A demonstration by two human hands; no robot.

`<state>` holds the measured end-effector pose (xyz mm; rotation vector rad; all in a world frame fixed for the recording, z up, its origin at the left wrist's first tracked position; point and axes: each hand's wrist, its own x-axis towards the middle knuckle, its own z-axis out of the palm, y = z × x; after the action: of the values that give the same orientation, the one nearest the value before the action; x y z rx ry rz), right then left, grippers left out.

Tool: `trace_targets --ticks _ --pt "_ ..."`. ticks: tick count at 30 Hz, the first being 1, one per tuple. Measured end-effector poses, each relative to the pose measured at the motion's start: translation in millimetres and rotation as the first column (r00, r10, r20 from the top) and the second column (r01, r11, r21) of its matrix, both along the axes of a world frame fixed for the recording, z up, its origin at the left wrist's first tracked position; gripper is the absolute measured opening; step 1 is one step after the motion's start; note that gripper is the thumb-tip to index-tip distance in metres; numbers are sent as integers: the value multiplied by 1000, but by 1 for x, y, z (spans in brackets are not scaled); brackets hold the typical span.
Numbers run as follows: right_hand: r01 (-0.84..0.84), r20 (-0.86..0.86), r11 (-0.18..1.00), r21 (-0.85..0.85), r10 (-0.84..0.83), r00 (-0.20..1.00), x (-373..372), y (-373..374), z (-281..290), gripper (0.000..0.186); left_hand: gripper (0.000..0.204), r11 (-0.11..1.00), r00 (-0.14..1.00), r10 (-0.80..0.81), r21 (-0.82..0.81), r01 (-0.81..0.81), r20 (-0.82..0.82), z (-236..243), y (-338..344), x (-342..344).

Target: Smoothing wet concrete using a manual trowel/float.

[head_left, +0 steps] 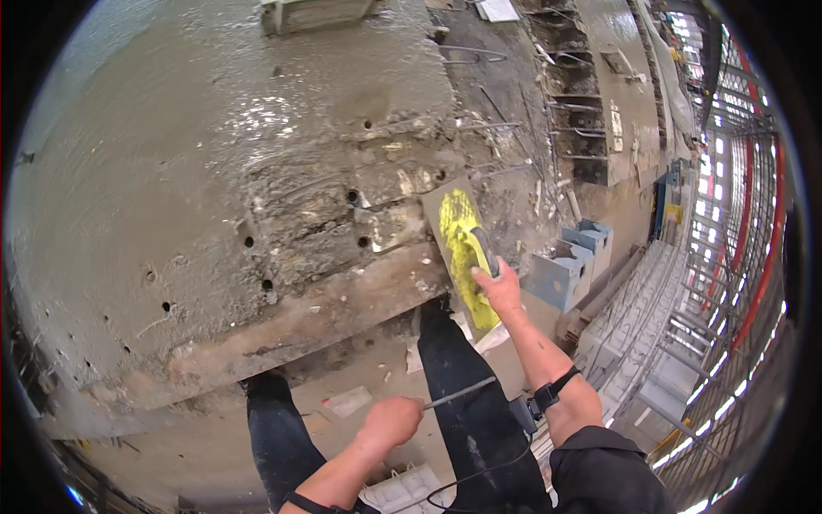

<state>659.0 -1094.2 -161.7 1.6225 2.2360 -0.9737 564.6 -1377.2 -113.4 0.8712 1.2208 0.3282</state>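
My right hand [500,288] is closed round the handle of a large float [461,227], which has a yellow back and a flat grey-brown blade. The float lies tilted across the edge board [291,313], beside a rough, broken-looking patch of concrete [308,206]. My left hand [392,421] is wrapped round a thin grey metal rod [462,393] whose free end points right, across my right thigh. A wet grey concrete surface [128,197] with several dark holes spreads over the left and far side.
Blue-grey steel blocks [561,272] stand right of the float. Bent bars [585,132] stick out along a slot at the far right. A concrete block [315,12] sits at the back. Red rails and mesh [753,248] line the right side. A white box [411,490] lies near my feet.
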Motion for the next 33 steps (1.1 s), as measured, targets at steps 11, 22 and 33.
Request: trace_targets --ticks 11,22,33 --pt "-339 237 941 -14 333 913 76 6 15 46 22 997 997 -77 28 76 5 -11 11 4" --pt "-140 150 989 -48 146 978 68 50 -17 45 22 995 995 -98 14 98 -1 -21 17 9" --pt "237 5 960 148 -241 971 15 109 -49 48 23 995 996 -90 -44 88 -29 -14 33 -5"
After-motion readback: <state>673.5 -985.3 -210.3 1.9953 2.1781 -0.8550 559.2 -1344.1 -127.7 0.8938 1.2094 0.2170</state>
